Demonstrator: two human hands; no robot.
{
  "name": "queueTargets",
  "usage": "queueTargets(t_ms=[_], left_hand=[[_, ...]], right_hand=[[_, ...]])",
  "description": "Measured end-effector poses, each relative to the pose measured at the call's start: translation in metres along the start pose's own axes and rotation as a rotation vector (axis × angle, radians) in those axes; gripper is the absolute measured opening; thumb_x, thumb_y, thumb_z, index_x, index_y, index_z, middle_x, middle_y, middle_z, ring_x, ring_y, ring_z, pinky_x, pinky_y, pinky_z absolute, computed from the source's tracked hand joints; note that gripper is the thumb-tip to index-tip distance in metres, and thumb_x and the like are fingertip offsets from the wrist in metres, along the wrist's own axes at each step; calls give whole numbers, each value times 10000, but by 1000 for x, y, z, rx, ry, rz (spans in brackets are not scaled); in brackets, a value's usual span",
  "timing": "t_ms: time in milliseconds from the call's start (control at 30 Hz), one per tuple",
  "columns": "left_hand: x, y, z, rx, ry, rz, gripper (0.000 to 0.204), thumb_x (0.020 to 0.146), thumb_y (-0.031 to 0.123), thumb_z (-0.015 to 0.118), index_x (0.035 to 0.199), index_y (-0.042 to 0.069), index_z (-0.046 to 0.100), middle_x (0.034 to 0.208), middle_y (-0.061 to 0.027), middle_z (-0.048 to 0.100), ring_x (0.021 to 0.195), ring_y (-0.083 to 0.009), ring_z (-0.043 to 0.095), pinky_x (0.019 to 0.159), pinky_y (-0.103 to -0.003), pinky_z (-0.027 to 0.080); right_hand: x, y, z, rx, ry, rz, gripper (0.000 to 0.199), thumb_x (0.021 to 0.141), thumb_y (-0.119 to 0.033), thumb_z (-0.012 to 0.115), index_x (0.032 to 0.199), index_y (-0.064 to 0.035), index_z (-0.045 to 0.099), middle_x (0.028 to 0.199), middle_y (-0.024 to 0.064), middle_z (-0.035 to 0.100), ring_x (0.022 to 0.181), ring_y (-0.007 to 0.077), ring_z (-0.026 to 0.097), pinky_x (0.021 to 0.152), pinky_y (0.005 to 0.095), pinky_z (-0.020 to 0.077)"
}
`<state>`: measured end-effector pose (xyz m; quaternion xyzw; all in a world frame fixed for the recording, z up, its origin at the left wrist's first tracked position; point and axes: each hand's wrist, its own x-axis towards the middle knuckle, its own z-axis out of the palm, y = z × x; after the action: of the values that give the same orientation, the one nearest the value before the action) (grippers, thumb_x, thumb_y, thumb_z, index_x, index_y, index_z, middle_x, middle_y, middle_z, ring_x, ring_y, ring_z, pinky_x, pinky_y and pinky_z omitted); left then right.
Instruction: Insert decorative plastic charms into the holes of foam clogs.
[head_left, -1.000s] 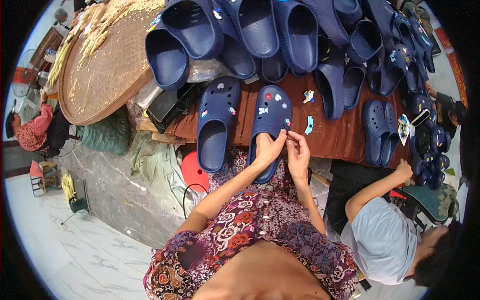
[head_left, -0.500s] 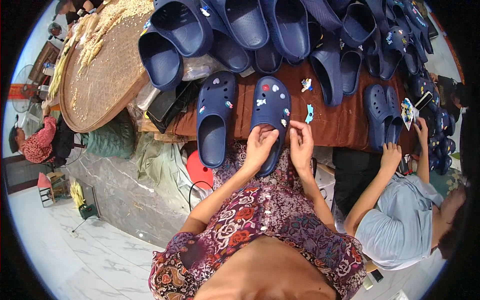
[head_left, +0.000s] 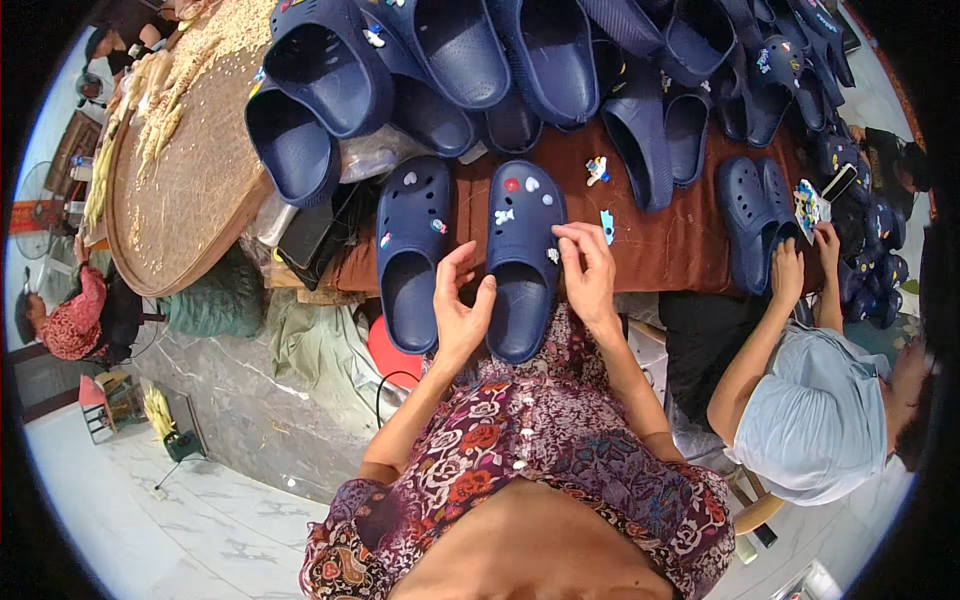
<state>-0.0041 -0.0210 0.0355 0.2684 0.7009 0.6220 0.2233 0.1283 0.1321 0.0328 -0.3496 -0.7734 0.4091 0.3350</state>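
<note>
In front of me a navy foam clog (head_left: 522,298) lies toe away, with red, white and other small charms on its upper. A matching charm-decorated clog (head_left: 411,290) lies to its left. My left hand (head_left: 462,312) is between the two, fingers apart, thumb beside the right clog's rim. Curled fingers of my right hand (head_left: 590,275) press on that clog's right edge, covering a charm there. Just below those fingertips a pale charm (head_left: 553,256) shows. Beyond my right hand, a light-blue charm (head_left: 607,226) and a white-and-yellow figure charm (head_left: 597,171) lie on the brown cloth (head_left: 643,255).
Piled navy clogs (head_left: 455,60) line the table's far side. At right, a co-worker in a light-blue shirt (head_left: 815,410) handles a pair of clogs (head_left: 748,225). A round woven tray (head_left: 185,190) with kernels stands at left, near a black bag (head_left: 325,235).
My left hand has come off the right clog's opening and shifted left, its fingers spreading. My right hand has moved up onto the clog's right edge. The whole view has shifted slightly.
</note>
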Motion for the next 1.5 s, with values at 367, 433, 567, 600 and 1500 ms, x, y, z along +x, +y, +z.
queueTargets(t_ms=[367,433,567,600,1500], left_hand=[[6,-22,14,8,-113,-33,529,891,3,604,1403,54,484,1286,-154,554,1158,-263,593,960,-365,497],[5,-22,14,-11,-98,-39,524,889,-3,599,1399,52,489,1283,-152,557,1162,-261,593,962,-363,499],[4,-20,14,-50,-116,-91,502,885,-12,585,1378,48,513,1261,-149,572,1178,-260,592,976,-356,498],[5,-18,14,-50,-118,-91,499,885,-12,583,1375,47,515,1261,-149,572,1180,-257,590,977,-357,497],[30,25,-73,58,334,184,132,930,2,630,1062,-11,626,1022,-49,625,935,-105,596,845,-253,483]], right_hand=[[76,75,-18,-522,41,-181,433,910,-85,625,1319,23,534,1319,216,550,1186,421,519,1025,465,428],[82,80,-14,-536,40,-184,436,898,-91,644,1307,23,546,1313,214,553,1176,423,522,1015,462,436],[86,80,-9,-615,18,-207,385,869,-68,660,1236,17,582,1257,199,583,1128,411,535,967,455,453],[84,79,-9,-602,-1,-199,378,862,-57,659,1224,19,582,1232,199,592,1113,410,537,954,458,453],[79,-18,-8,-143,-23,-150,272,958,-69,585,1220,-18,636,1161,168,632,1114,332,609,967,402,468]])
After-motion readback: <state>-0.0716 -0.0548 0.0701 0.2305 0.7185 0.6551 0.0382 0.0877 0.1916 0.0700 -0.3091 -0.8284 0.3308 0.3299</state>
